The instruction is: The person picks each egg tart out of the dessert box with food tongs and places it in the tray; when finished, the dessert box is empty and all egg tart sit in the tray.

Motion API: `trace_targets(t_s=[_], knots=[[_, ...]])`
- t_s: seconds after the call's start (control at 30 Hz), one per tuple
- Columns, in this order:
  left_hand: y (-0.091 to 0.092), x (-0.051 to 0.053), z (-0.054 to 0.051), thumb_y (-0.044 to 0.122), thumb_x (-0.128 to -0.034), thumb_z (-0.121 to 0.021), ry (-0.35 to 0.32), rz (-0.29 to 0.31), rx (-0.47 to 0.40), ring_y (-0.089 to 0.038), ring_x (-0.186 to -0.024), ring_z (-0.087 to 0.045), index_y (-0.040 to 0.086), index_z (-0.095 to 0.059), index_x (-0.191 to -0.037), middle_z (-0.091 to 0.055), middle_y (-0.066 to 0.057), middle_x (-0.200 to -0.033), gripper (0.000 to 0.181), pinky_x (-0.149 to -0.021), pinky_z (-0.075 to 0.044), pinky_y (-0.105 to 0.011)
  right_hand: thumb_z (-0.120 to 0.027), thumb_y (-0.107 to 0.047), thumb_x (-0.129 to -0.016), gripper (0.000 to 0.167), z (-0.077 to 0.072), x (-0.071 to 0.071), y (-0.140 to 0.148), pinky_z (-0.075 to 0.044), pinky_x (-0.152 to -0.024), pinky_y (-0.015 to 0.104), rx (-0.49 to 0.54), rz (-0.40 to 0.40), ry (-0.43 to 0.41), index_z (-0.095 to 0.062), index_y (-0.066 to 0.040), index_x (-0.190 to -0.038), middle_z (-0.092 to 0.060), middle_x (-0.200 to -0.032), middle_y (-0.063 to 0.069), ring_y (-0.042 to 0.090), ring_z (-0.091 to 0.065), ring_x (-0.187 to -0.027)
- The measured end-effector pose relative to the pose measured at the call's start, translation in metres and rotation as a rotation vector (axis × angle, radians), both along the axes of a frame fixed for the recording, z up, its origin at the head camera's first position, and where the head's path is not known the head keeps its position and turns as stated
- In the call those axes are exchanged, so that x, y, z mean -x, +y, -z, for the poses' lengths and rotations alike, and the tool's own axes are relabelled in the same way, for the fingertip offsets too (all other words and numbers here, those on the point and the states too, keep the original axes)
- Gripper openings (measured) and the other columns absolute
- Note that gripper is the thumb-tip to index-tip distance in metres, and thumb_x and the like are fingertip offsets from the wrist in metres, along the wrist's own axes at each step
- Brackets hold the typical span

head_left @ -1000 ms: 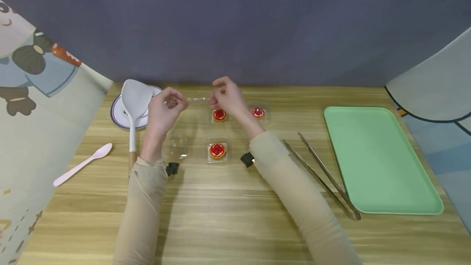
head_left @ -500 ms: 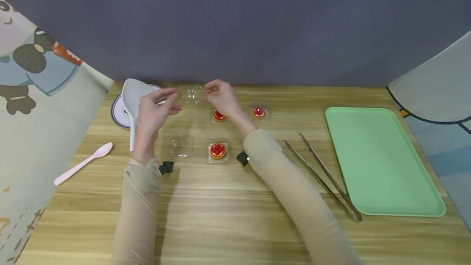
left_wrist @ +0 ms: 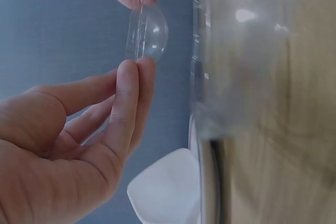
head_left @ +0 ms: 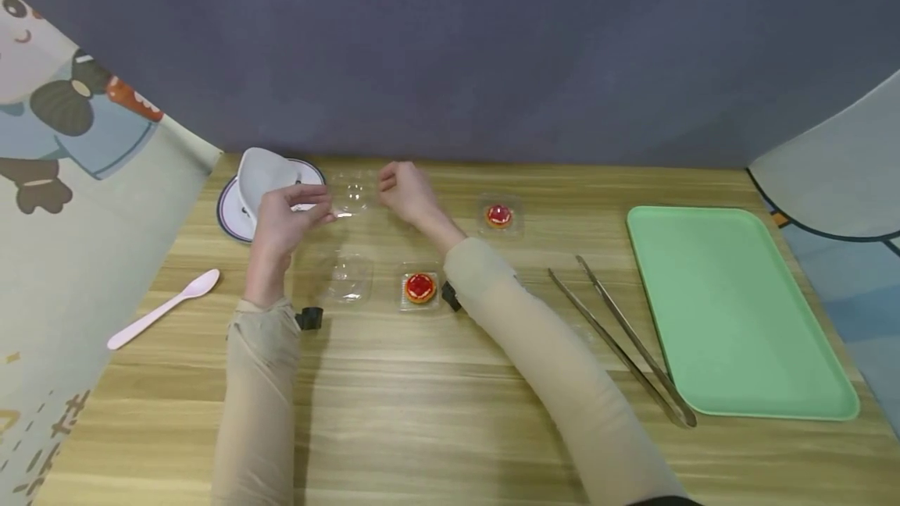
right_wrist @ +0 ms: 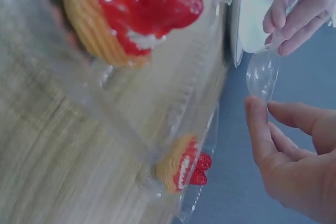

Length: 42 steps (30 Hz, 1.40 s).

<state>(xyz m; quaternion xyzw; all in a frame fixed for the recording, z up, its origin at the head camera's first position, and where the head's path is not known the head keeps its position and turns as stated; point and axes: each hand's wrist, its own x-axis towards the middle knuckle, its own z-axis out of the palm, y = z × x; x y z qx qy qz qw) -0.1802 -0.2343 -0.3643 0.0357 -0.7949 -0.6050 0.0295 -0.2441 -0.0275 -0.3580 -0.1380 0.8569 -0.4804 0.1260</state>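
Observation:
Between my two hands hangs a clear plastic domed lid (head_left: 355,194), above the back left of the table. My left hand (head_left: 288,217) pinches its left edge; in the left wrist view, thumb and fingers (left_wrist: 126,85) meet on the rim. My right hand (head_left: 408,194) pinches the opposite edge, as the right wrist view shows with the dome (right_wrist: 261,74) near the fingertips. A second clear lid (head_left: 349,278) lies on the table below. Red-topped tarts stand in clear trays: one at the front (head_left: 420,287), another at the back (head_left: 499,215).
Left of my hands, a white spatula (head_left: 262,174) lies over a rimmed plate (head_left: 230,217). A pink spoon (head_left: 165,309) lies at the far left. To the right are metal tongs (head_left: 626,342) and a green tray (head_left: 738,311). A dark cloth wall (head_left: 450,53) stands behind.
Both hands have shifted left with the lid, and its dome has turned from edge-on into view. My right hand and forearm now hide the back middle tart.

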Motion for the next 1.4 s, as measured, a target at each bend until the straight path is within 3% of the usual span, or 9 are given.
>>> trace_targets(t_s=[0.2,0.3,0.43,0.5,0.57,0.67,0.8,1.07,1.4], knots=[[-0.004,0.001,0.007,-0.005,-0.0988,-0.069,-0.058,0.010,0.206,0.007,-0.067,-0.067,-0.018,-0.064,-0.132,-0.069,-0.032,-0.116,0.036,-0.069,-0.058,-0.010,-0.061,0.011,-0.099,0.038,0.003,0.000,-0.004,-0.057,-0.104,0.026,-0.133,-0.080,0.029,-0.065,0.009,-0.137,-0.069,-0.135,0.022,0.030,-0.067,-0.122],[-0.006,0.000,0.010,-0.002,-0.0992,-0.069,-0.108,0.027,0.261,0.008,-0.068,-0.066,-0.015,-0.065,-0.133,-0.069,-0.033,-0.121,0.037,-0.069,-0.055,-0.008,-0.059,0.013,-0.098,0.015,0.006,-0.001,-0.006,-0.055,-0.076,0.018,-0.219,-0.145,0.048,-0.071,0.007,-0.103,-0.071,-0.097,0.014,0.018,-0.063,-0.084],[-0.009,-0.001,0.013,0.002,-0.0995,-0.072,-0.154,0.030,0.315,0.005,-0.074,-0.064,-0.011,-0.067,-0.132,-0.071,-0.030,-0.123,0.036,-0.073,-0.053,-0.009,-0.059,0.015,-0.094,0.038,0.010,-0.002,-0.010,-0.026,-0.053,0.021,-0.273,-0.216,0.083,-0.039,-0.007,-0.071,-0.033,-0.063,0.000,0.011,-0.029,-0.057],[-0.010,-0.002,0.014,0.003,-0.0995,-0.073,-0.166,0.026,0.323,0.004,-0.076,-0.064,-0.010,-0.068,-0.132,-0.071,-0.030,-0.124,0.035,-0.075,-0.053,-0.010,-0.061,0.013,-0.096,0.025,0.010,-0.004,-0.011,-0.032,-0.056,0.021,-0.277,-0.222,0.088,-0.056,-0.004,-0.078,-0.037,-0.064,0.000,0.011,-0.031,-0.057],[-0.011,-0.002,0.014,0.003,-0.0994,-0.073,-0.171,0.024,0.324,0.003,-0.077,-0.063,-0.010,-0.069,-0.131,-0.071,-0.030,-0.124,0.035,-0.075,-0.053,-0.010,-0.063,0.009,-0.099,0.011,0.009,-0.005,-0.012,-0.044,-0.066,0.022,-0.297,-0.222,0.089,-0.071,0.003,-0.103,-0.052,-0.075,0.004,0.013,-0.043,-0.067],[-0.012,-0.002,0.015,0.002,-0.0996,-0.073,-0.176,0.030,0.305,0.002,-0.077,-0.064,-0.011,-0.067,-0.132,-0.071,-0.030,-0.124,0.036,-0.075,-0.055,-0.009,-0.065,0.004,-0.102,0.043,0.007,-0.008,-0.014,-0.055,-0.093,0.027,-0.308,-0.212,0.065,-0.062,0.003,-0.144,-0.069,-0.110,0.013,0.020,-0.061,-0.095],[-0.012,-0.002,0.015,0.002,-0.1009,-0.072,-0.184,0.045,0.272,0.003,-0.075,-0.067,-0.014,-0.065,-0.134,-0.069,-0.033,-0.125,0.037,-0.074,-0.057,-0.010,-0.067,0.002,-0.102,0.046,0.006,-0.010,-0.014,-0.056,-0.103,0.030,-0.307,-0.193,0.039,-0.061,0.000,-0.147,-0.068,-0.133,0.014,0.023,-0.063,-0.117],[-0.009,-0.001,0.013,0.003,-0.1031,-0.070,-0.202,0.052,0.243,0.006,-0.073,-0.068,-0.015,-0.062,-0.137,-0.067,-0.035,-0.127,0.039,-0.076,-0.060,-0.012,-0.065,0.003,-0.102,0.048,0.003,-0.011,-0.012,-0.052,-0.070,0.022,-0.302,-0.172,0.007,-0.059,-0.003,-0.149,-0.067,-0.106,0.008,0.012,-0.054,-0.078],[-0.009,-0.002,0.001,0.007,-0.1047,-0.067,-0.190,0.047,0.280,0.003,-0.070,-0.070,-0.016,-0.059,-0.140,-0.065,-0.033,-0.126,0.043,-0.075,-0.063,-0.017,-0.062,-0.006,-0.108,0.047,-0.004,-0.016,-0.010,-0.056,-0.106,0.030,-0.306,-0.166,-0.003,-0.053,-0.002,-0.153,-0.053,-0.159,0.014,0.024,-0.064,-0.112]])
